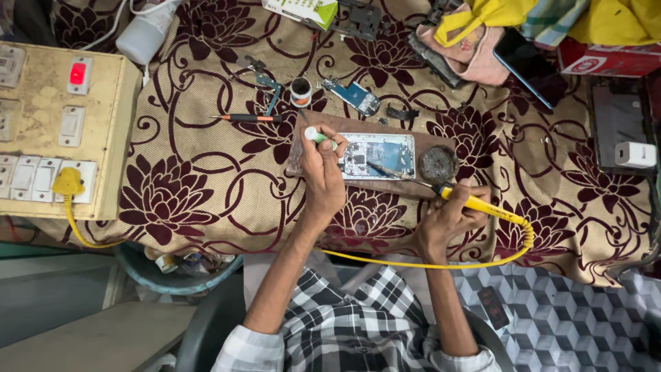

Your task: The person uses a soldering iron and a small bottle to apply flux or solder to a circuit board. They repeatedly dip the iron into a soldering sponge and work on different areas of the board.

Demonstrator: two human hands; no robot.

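Observation:
An opened phone (377, 154) with its circuit board exposed lies on a brown wooden board (413, 186). My left hand (322, 173) rests at the phone's left end and holds a small green-and-white tube (318, 136). My right hand (451, 215) grips a yellow-handled soldering iron (475, 203); its tip reaches onto the phone's board. A yellow cable (441, 264) runs from the iron back under my arms. A round dark tin (438, 164) sits on the board just right of the phone.
A floral maroon cloth (206, 179) covers the table. A switch box (62, 124) with a yellow plug stands at left. A screwdriver (251, 118), tweezers (270, 89), a small round pot (300, 91), a blue circuit board (357, 96) and a white charger (635, 154) lie around.

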